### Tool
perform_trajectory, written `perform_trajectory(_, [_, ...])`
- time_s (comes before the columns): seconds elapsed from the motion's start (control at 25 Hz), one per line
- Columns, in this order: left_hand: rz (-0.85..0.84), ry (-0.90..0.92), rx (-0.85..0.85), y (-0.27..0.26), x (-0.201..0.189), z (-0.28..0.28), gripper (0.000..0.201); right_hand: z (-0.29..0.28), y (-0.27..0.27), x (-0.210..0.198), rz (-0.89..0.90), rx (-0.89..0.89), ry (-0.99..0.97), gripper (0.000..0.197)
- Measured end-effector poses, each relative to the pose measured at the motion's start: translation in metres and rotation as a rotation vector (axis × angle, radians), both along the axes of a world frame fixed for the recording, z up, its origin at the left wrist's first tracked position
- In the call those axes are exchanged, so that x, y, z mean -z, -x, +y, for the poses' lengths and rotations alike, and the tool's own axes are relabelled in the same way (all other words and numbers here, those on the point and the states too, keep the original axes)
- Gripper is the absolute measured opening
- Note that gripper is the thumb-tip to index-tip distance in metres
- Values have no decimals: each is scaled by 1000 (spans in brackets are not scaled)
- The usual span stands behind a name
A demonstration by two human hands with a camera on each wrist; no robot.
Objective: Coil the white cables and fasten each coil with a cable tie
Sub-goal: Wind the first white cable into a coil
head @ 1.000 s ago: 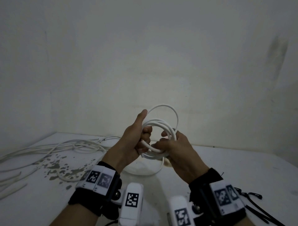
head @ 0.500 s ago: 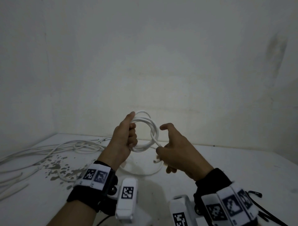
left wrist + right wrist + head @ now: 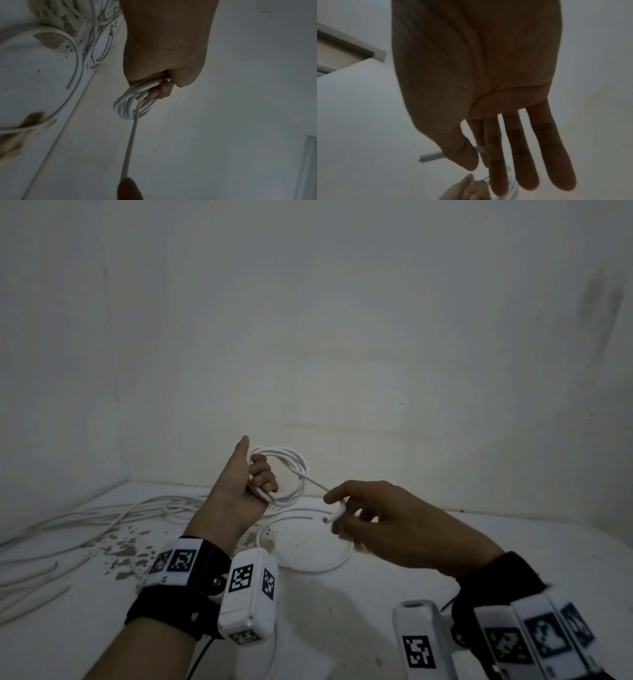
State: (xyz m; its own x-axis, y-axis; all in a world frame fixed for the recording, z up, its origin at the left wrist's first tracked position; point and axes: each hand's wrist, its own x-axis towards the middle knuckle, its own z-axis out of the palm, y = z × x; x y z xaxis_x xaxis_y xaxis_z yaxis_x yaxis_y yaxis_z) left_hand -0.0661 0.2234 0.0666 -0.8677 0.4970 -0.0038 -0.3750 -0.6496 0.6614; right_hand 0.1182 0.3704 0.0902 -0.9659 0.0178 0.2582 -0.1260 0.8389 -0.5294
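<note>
My left hand (image 3: 260,482) is raised above the table and grips a small coil of white cable (image 3: 291,470), with the fingers curled round its left side and the thumb pointing up. In the left wrist view the coil (image 3: 127,108) bulges out below the fist. A straight tail (image 3: 317,484) runs from the coil down to the right. My right hand (image 3: 337,508) pinches the cable's free end (image 3: 334,516) between thumb and forefinger. In the right wrist view the other fingers (image 3: 529,155) are stretched out straight and the cable end (image 3: 433,157) sticks out past the thumb.
Several loose white cables (image 3: 102,520) lie across the stained white table (image 3: 394,570) on the left, up to the wall corner. One open loop of cable (image 3: 310,568) lies on the table under my hands. Walls close the space behind and to the left.
My right hand has let go of the coil and moved right and down, drawing the cable's free end out into a straight tail. The left hand has kept its grip and shifted a little left.
</note>
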Motion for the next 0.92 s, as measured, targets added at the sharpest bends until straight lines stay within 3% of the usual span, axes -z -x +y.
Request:
perform_trajectory(0.12, [45,16,1,-3,-2,8,44,-1,0,1,113,35,-248,26])
perform_trajectory(0.24, [57,36,2,-11,-3,20,44,-13,3,2,151,8,-238,32])
perform_trajectory(0.36, [25,20,60,-27,-7,33,46,-28,10,8,167,-25,36,26])
perform_trajectory(0.48, [77,91,106,-39,-12,43,50,-43,14,13,245,-28,57,28])
perform_trajectory(0.56, [147,141,108,-41,-13,43,50,-43,15,11,292,-9,194,25])
perform_trajectory(0.68, [284,204,111,-49,-10,39,61,-38,11,5,205,-61,547,19])
perform_trajectory(0.92, [471,399,187,-71,-5,42,80,-32,10,2,137,-129,909,23])
